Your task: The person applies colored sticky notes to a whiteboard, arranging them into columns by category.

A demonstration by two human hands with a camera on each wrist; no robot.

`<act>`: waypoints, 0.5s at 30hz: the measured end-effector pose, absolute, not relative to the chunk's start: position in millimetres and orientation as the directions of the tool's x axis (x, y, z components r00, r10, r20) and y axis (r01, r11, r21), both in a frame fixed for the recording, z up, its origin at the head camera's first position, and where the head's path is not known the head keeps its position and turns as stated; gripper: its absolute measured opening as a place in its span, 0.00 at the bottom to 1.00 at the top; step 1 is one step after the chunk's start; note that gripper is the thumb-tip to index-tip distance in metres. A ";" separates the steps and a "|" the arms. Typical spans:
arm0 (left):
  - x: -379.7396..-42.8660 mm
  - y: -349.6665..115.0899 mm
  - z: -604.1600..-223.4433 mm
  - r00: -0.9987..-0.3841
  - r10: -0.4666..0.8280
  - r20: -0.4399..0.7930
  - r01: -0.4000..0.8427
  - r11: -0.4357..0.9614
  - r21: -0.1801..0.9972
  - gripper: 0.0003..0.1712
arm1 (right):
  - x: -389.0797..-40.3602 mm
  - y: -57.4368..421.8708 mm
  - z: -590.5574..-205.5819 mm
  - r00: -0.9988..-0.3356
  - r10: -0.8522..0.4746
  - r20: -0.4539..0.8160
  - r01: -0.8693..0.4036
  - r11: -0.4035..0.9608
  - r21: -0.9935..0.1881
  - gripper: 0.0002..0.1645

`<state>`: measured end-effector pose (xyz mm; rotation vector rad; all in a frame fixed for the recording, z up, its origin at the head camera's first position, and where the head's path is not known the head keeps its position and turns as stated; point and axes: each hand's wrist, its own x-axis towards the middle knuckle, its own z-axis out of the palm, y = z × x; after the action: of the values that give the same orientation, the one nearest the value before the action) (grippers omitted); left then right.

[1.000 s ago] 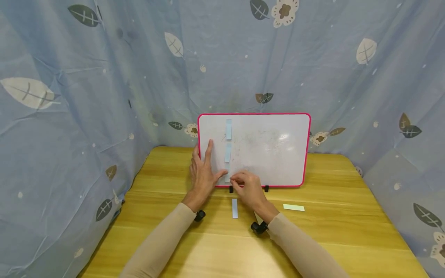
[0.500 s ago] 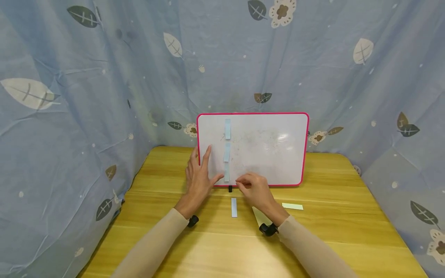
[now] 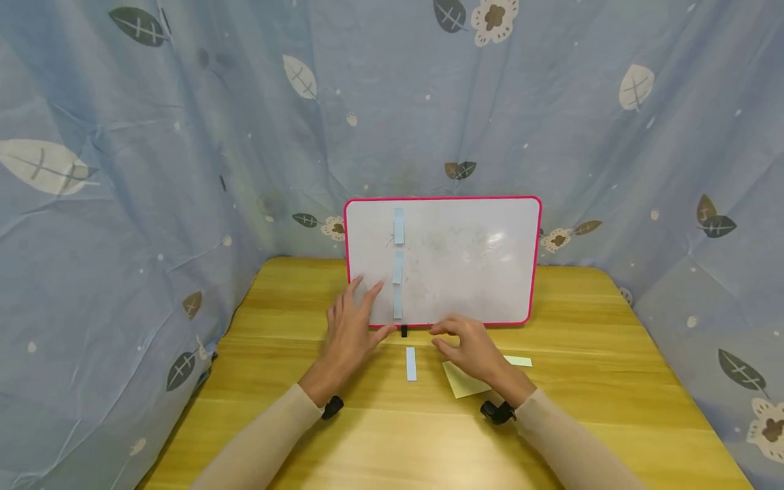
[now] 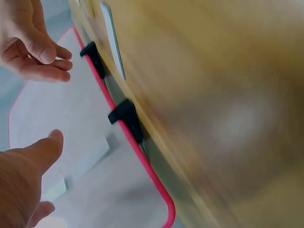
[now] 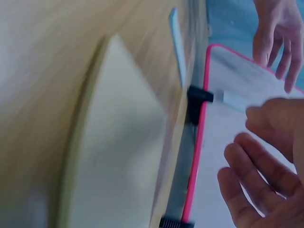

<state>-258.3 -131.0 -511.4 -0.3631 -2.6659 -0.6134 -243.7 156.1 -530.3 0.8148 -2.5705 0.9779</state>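
Note:
A whiteboard (image 3: 465,265) with a pink frame stands upright on the table. Three light blue paper strips run down its left part in one column: a top strip (image 3: 399,226), a middle strip (image 3: 398,267) and a bottom strip (image 3: 397,301). My left hand (image 3: 348,335), fingers spread and holding nothing, is in front of the board's lower left corner. To the right of the column, my right hand (image 3: 474,348) is apart from the board with loosely bent fingers and nothing between them. Under it lies a yellow sticky-note pad (image 3: 461,382), partly hidden by the hand and wrist.
A blue strip (image 3: 411,364) lies on the wooden table (image 3: 392,435) between the hands. The pale green strip (image 3: 520,361) is right of the yellow pad. Black feet (image 4: 126,116) hold the board's lower edge. A patterned curtain (image 3: 380,88) surrounds the table.
Both hands have drawn back from the bottom strip, which now shows fully on the board. The right hand went right and toward the person, its fingers parting; the left hand moved down and slightly left.

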 end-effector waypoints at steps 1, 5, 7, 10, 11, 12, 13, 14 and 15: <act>-255.9 -129.8 -512.0 -0.892 0.180 0.415 0.343 0.867 0.361 0.59 | -242.0 160.7 -531.1 -0.802 -0.423 0.421 -0.596 0.612 -0.520 0.09; -246.4 -124.7 -515.2 -0.877 0.266 0.401 0.414 0.841 0.347 0.54 | -234.4 180.2 -532.4 -0.787 -0.484 0.382 -0.616 0.618 -0.488 0.14; -241.9 -121.5 -516.8 -0.866 0.316 0.387 0.455 0.820 0.349 0.50 | -230.0 190.6 -533.2 -0.783 -0.512 0.354 -0.622 0.632 -0.462 0.16; -235.9 -115.1 -520.1 -0.851 0.391 0.350 0.505 0.793 0.340 0.45 | -224.0 205.9 -535.1 -0.772 -0.553 0.314 -0.635 0.648 -0.419 0.19; -234.0 -112.5 -520.9 -0.846 0.418 0.331 0.520 0.783 0.341 0.44 | -222.2 210.4 -536.1 -0.766 -0.565 0.305 -0.642 0.652 -0.404 0.20; -232.3 -109.6 -522.0 -0.839 0.446 0.313 0.537 0.775 0.334 0.42 | -220.4 214.8 -537.5 -0.763 -0.575 0.296 -0.646 0.655 -0.391 0.20; -230.4 -106.6 -523.0 -0.832 0.472 0.292 0.551 0.766 0.330 0.41 | -218.6 218.9 -538.6 -0.759 -0.585 0.285 -0.649 0.656 -0.385 0.21; -228.6 -103.4 -523.8 -0.823 0.500 0.269 0.566 0.757 0.327 0.40 | -216.7 222.5 -539.6 -0.758 -0.592 0.273 -0.650 0.655 -0.385 0.22; -226.5 -100.2 -523.7 -0.814 0.528 0.242 0.581 0.746 0.326 0.39 | -214.9 225.7 -540.6 -0.760 -0.596 0.261 -0.647 0.656 -0.389 0.22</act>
<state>-226.5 -100.2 -523.7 -0.8964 -2.8086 -0.5922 -214.9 225.7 -540.6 1.0387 -2.7567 0.7128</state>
